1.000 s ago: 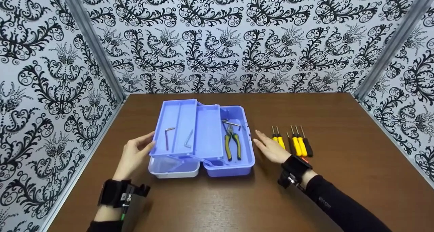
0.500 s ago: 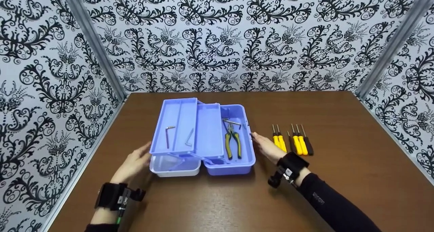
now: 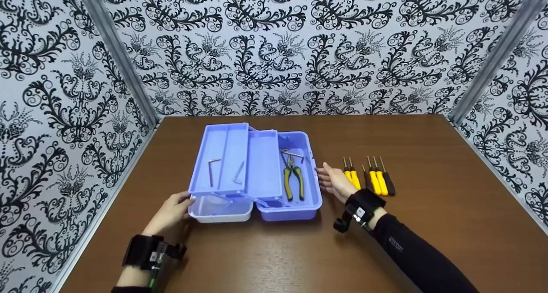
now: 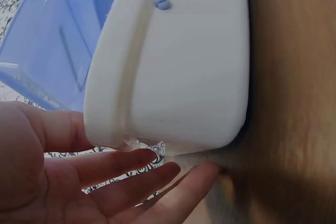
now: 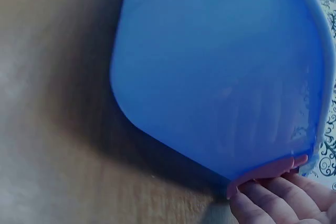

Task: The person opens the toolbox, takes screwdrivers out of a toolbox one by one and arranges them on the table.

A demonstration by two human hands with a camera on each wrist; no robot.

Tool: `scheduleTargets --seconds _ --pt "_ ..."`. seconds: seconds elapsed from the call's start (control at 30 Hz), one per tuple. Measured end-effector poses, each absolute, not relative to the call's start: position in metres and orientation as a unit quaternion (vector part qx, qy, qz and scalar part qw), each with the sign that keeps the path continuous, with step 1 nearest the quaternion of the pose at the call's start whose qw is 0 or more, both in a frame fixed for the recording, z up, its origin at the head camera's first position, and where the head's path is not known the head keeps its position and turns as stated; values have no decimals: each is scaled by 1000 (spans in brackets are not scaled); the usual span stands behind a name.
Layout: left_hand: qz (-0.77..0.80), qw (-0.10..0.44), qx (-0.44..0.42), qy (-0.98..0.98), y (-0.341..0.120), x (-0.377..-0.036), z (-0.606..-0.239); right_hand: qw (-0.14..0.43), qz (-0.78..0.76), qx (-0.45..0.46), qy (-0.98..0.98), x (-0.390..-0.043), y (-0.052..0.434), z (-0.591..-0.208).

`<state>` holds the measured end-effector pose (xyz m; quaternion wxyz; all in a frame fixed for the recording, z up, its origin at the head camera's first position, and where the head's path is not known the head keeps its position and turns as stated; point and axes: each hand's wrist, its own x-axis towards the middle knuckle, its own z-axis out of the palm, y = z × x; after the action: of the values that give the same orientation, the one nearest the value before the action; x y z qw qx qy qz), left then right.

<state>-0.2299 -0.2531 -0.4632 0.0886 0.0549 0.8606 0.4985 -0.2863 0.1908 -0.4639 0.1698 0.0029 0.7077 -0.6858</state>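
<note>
An open blue toolbox stands on the brown table, its tray swung up to the left and a white lid lying low at the front left. Two hex keys lie in the tray, and yellow-handled pliers lie in the base. My left hand touches the lid's left end with straight fingers; the left wrist view shows the fingers beside the lid. My right hand lies flat against the box's right wall. In the right wrist view its fingertips meet the blue box.
Several small screwdrivers with yellow and black handles lie in a row just right of my right hand. Patterned walls close the table in at the back and on both sides.
My left hand dropped from the raised tray's edge down to the white lid. My right hand slid left from the table to the box's right wall.
</note>
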Motion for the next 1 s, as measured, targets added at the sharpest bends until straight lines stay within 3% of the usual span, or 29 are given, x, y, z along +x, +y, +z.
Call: scheduleTargets --seconds 0.43,0.73,1.0 --pt "598 89 27 796 -250 -229 -449 147 -672 43 725 -303 196 -462" --pt "625 42 29 779 -236 -223 -417 150 -675 30 721 -309 199 -464" --pt "534 -78 58 840 -222 -214 -399 157 -689 22 707 -310 200 -465"
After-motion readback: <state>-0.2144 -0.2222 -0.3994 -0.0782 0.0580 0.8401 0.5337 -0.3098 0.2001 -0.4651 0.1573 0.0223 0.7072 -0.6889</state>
